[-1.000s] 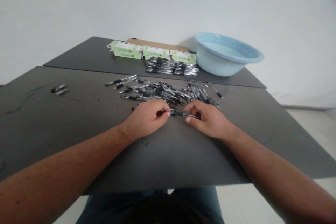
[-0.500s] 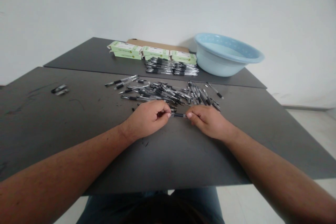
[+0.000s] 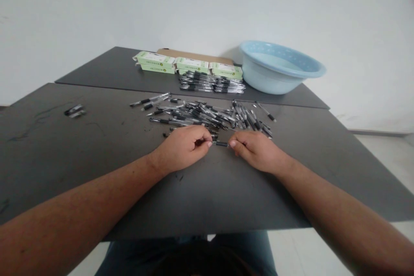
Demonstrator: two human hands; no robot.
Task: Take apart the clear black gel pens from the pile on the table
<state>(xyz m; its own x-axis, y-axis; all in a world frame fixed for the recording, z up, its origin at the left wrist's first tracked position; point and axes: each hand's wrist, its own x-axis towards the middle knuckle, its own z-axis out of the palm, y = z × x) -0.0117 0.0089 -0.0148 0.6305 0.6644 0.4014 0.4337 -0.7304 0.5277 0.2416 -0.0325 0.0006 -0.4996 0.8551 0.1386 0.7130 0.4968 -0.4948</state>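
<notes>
A pen (image 3: 221,143) with a dark grip section lies level between my two hands, just in front of a loose pile of pens (image 3: 203,114). My left hand (image 3: 187,147) pinches its left end between thumb and forefinger. At the other end, my right hand (image 3: 254,148) is closed on it, the thumb along the near side. Both ends of the pen are hidden by my fingers. The pile holds clear-barrelled pens and pen parts with black grips, pointing various ways.
Behind the pile, neat stacks of pens (image 3: 197,82) lie before several green-and-white boxes (image 3: 157,61). A light blue basin (image 3: 274,73) stands at the back right. Small dark and clear pieces (image 3: 75,111), perhaps pen caps, lie at the left on the grey table (image 3: 207,198).
My hands have come very slightly closer together on the pen, so a little less of it shows between them. The pile, boxes and basin stay put.
</notes>
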